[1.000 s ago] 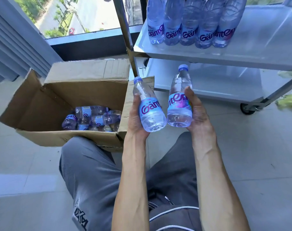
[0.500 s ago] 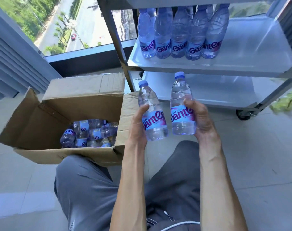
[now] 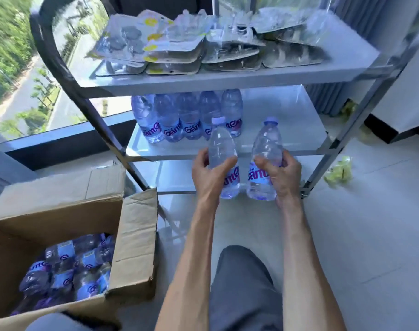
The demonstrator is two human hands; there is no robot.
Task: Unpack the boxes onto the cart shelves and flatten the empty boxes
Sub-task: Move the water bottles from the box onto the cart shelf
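Left hand [image 3: 209,173] grip curled round bottle [image 3: 224,158]; right hand [image 3: 283,174] likewise round second bottle [image 3: 266,149], both upright near middle shelf [image 3: 287,130].

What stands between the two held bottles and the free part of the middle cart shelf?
Nothing visible. The left hand and right hand each grip a bottle before the middle shelf; the row of bottles stands at its back left.

The left hand [image 3: 209,174] and the right hand [image 3: 283,179] each grip an upright water bottle, the left bottle [image 3: 224,161] and the right bottle [image 3: 266,161] side by side. Beyond the fingers [image 3: 263,163], a row of bottles [image 3: 187,118] stands on the cart's middle shelf [image 3: 287,130]. Left of and below the fingers, an open cardboard box [image 3: 136,240] holds more bottles.
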